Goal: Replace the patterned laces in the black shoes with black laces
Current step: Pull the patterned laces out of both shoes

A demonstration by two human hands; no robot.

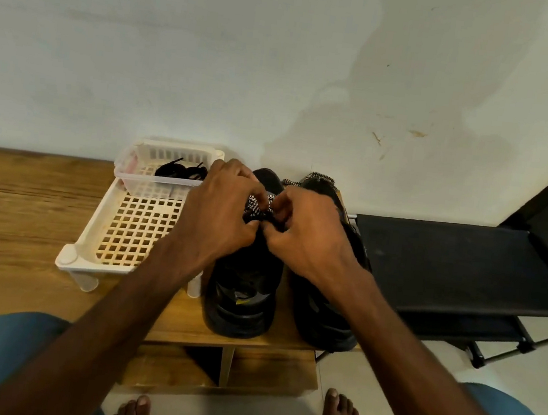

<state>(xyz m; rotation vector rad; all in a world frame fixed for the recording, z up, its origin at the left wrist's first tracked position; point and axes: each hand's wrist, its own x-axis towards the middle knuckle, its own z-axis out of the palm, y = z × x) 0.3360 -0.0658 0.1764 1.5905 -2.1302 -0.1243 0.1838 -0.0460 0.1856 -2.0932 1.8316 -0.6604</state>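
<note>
Wooden bench (6, 209), black shoe (244, 283), black-and-white patterned lace (257, 203) at its tongue, left hand (220, 214) and right hand (310, 236), grips pinching it

You are looking at a desk (6, 209) of grained brown wood, showing a dull satin finish. The white rack (89, 226) on it is looking like smooth moulded plastic, yellowing across its grid. The small basket (150, 188) is reading as thinner, milky plastic. The black laces (183, 172) inside are lying matt and clothy. The patterned lace (255, 204) that your left hand (220, 211) and right hand (310, 236) are pinching is showing a woven black-and-white braid. The black shoes (242, 282) are catching a faint gloss at the heels. The shelf (448, 263) beside them is showing matt black cloth.
</note>
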